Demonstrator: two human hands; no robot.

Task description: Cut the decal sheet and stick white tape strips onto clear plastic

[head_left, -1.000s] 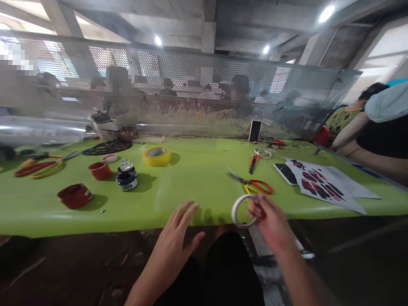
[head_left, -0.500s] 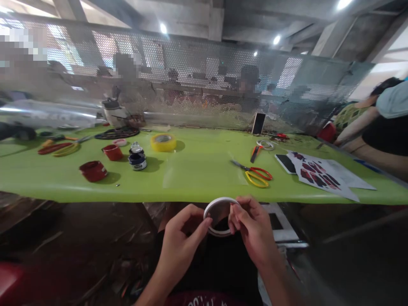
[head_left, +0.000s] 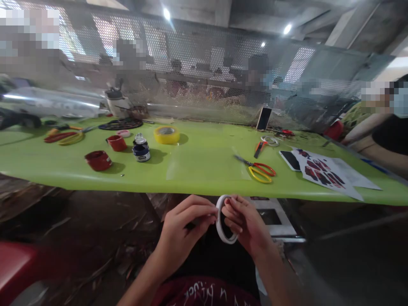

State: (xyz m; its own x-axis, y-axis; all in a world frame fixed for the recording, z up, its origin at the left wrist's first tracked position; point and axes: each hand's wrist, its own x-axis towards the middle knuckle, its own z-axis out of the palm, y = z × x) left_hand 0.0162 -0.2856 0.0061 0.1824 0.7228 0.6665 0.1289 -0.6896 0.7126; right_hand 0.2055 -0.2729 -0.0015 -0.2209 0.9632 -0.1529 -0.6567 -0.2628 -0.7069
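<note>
Green table [head_left: 204, 185], right hand [head_left: 251, 226] holding white roll [head_left: 220, 229], left hand [head_left: 185, 222] touching it.

Ceiling lamps [head_left: 287, 29]: white glare, one streaked
Table [head_left: 153, 176]: evenly lit; soft shadows right of dark jar [head_left: 141, 154], yellow tape [head_left: 167, 139]
Hands [head_left: 188, 221]: softly lit, slightly blurred
Floor [head_left: 95, 238]: dim, murky
Mesh screen [head_left: 197, 55]: hazy, soft
Side edges: stretched, blurred; pixel blocks upper left and right

Maroon top [head_left: 174, 293], white lettering [head_left: 208, 292], black legwear [head_left: 207, 261], bare forearms [head_left: 146, 272]
</note>
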